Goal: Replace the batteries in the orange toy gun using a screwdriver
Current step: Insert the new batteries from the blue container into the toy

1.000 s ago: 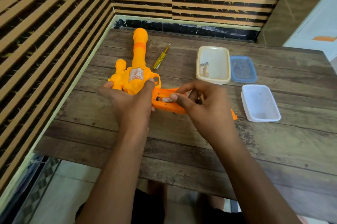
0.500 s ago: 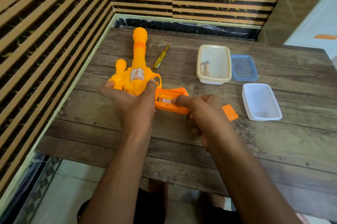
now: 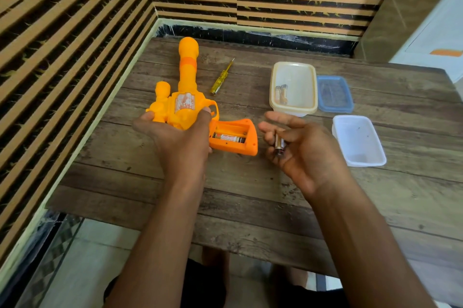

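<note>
One loose battery (image 3: 278, 144) across the right hand (image 3: 298, 150), held under the thumb against curled fingers. Left hand (image 3: 180, 140) wrapped round the body of the orange toy gun (image 3: 188, 74), down on the wooden table (image 3: 250, 195), grip compartment (image 3: 246, 130) open, a second battery (image 3: 228, 138) seated inside. Light, stiff, hollow plastic by the look; best steadied at the body. Cells small, smooth, likely slippery. Red label print too small to read. Beyond, yellow screwdriver (image 3: 221, 77).

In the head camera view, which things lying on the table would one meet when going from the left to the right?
orange toy gun → screwdriver → cream container → blue lid → white container
</note>
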